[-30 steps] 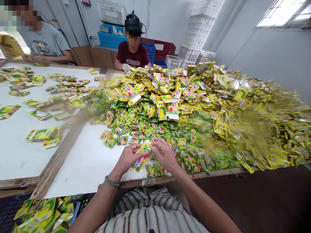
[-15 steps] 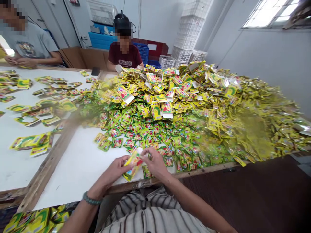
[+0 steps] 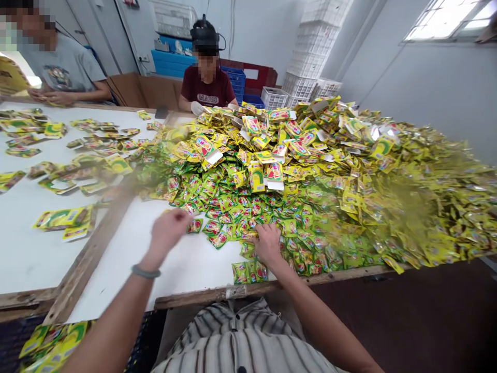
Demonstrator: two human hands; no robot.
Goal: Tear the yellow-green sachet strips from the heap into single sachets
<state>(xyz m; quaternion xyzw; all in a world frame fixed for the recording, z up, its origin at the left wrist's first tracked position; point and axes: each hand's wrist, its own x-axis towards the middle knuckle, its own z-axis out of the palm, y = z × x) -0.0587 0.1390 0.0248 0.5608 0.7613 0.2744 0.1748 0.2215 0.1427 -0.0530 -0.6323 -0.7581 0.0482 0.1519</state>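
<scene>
My left hand (image 3: 170, 228) is over the white tabletop (image 3: 155, 269) at the left edge of the green sachets, blurred, with its fingers curled together; what lies between them is hidden. My right hand (image 3: 267, 243) rests among the small green sachets (image 3: 229, 207), its fingers bent down into them and the fingertips out of sight. Just below it, a few green sachets (image 3: 248, 272) lie side by side near the table's wooden edge. Farther back, yellow cartons (image 3: 257, 176) with open white flaps lie on the heap.
A large heap of yellow packets (image 3: 388, 191) covers the right side of the table. A wooden strip (image 3: 97, 243) divides the tabletop, with filled-looking yellow cartons (image 3: 62, 217) left of it. More cartons (image 3: 54, 347) sit below the table at lower left. Two people sit across the table.
The yellow carton both hands held is no longer in them. My left hand has moved up and left, my right hand rightward onto the sachets. The view has shifted slightly.
</scene>
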